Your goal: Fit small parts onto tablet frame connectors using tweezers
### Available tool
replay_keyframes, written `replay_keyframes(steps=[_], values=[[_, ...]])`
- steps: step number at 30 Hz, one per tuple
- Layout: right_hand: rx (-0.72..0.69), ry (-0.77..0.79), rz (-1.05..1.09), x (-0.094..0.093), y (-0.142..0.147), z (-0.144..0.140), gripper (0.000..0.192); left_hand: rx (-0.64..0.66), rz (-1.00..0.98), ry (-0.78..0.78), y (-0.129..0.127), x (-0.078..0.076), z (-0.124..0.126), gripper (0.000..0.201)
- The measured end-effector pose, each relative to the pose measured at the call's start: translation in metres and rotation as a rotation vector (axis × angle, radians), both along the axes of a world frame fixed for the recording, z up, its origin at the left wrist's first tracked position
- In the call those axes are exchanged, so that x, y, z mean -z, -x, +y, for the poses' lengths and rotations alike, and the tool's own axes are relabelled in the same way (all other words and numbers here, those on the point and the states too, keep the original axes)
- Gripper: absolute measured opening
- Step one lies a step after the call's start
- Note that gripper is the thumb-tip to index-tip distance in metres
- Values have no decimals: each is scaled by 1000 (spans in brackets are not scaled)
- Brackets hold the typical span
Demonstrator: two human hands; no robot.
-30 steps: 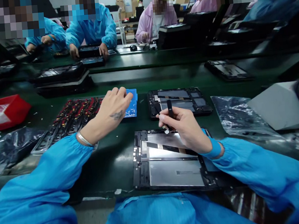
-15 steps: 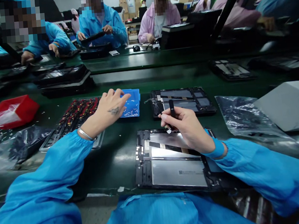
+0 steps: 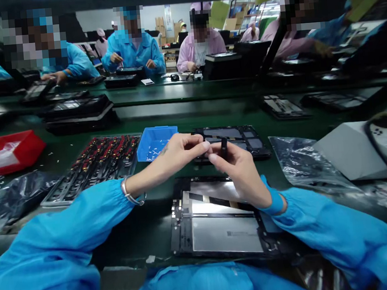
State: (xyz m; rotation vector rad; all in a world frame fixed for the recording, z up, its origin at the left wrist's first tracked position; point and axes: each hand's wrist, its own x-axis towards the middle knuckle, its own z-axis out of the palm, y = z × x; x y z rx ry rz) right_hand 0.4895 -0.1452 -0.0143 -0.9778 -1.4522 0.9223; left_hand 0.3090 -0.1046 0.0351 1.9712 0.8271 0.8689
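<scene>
A black part (image 3: 224, 148) is held in the right hand's (image 3: 244, 170) closed grip, above an opened flat device (image 3: 225, 236) on the green tabletop (image 3: 136, 234). The left hand's (image 3: 184, 154) narrow pinch meets those fingertips, its contents unclear. Beyond its wrist sits a blue bin (image 3: 157, 132).

This is an electronics assembly workshop: a long green table (image 3: 140, 234) carries opened tablet-like devices (image 3: 226, 238) and a tray (image 3: 55, 203) of small parts (image 3: 106, 163), while workers (image 3: 136, 53) in smocks (some blue, some pink) line the far side.
</scene>
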Motion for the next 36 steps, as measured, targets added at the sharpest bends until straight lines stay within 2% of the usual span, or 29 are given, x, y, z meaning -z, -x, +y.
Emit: replay_keyframes(steps=[3,5,8,11,14,16,18,20,25,36], values=[[-18,-92,-116,-10,-7,2,21,26,290,-176,6,-16,2,38],[-16,-127,-132,-14,-9,2,21,64,421,-263,8,-20,2,35],[35,-168,-172,-15,-8,1,13,130,530,-335,8,-16,3,32],[76,-161,-156,-15,-7,1,10,177,509,-403,8,-9,2,22],[53,-84,-42,-16,-6,2,12,32,384,-629,7,-4,-3,35],[8,-27,45,-16,-6,2,14,-113,380,-905,5,-2,-8,23],[-21,1,98,-16,-5,1,14,-181,446,-1150,4,-1,-12,6],[-18,-7,103,-16,-5,-1,15,-211,499,-1280,2,0,-16,11],[8,-75,21,-19,-5,-6,15,-281,568,-1321,0,-2,-20,15],[-5,-142,-70,-22,-5,-12,13,-247,640,-1323,2,-5,-30,19]])
